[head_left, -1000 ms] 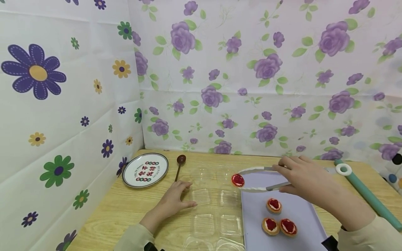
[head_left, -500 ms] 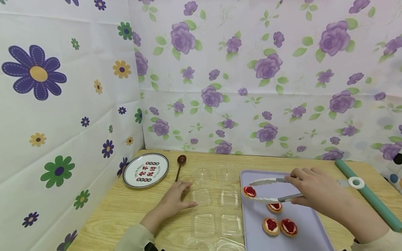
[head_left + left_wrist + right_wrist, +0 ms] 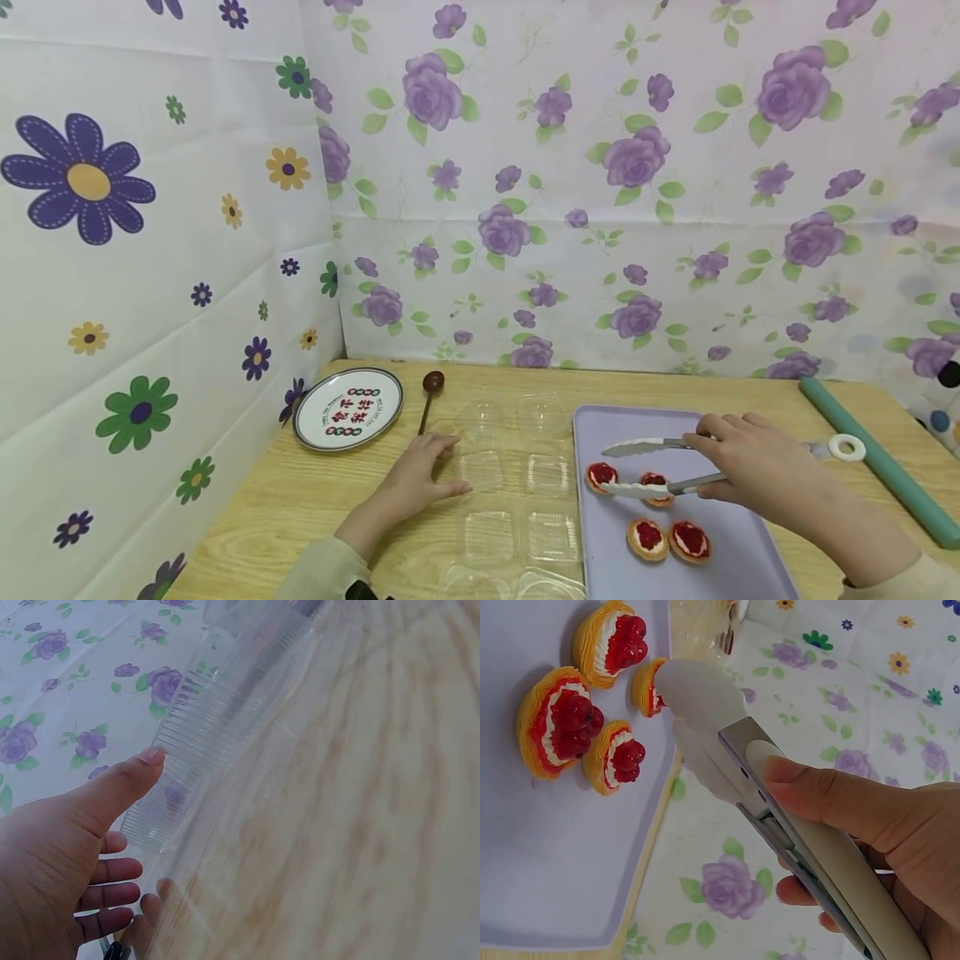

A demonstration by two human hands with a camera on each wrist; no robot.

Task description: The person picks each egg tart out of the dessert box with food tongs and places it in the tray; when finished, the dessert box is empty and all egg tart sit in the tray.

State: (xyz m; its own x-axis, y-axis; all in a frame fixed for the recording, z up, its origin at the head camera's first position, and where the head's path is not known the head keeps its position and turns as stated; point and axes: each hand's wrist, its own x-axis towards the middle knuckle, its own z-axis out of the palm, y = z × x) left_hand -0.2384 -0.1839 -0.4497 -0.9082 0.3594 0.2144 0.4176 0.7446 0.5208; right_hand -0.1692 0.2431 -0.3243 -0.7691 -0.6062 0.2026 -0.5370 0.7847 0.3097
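Note:
My right hand grips a pair of tongs with grey arms and white tips, over the lilac tray. The tips stand spread apart; the lower one overlaps a tart with red fruit and cream at the tray's left edge. Several more such tarts, one a front tart, sit to its right and nearer me. My left hand rests at the left side of a clear plastic container with several compartments. In the left wrist view its thumb touches the ribbed wall, fingers extended below.
At the back left, a white plate with a dark rim and red lettering lies against the flowered cloth wall. A dark wooden spoon lies beside it. The teal rolling pin lies on the right, close to the ring end of the tongs.
The tongs have carried a tart rightward from over the container's edge down onto the tray, then spread and let it go. My left hand has stayed in place.

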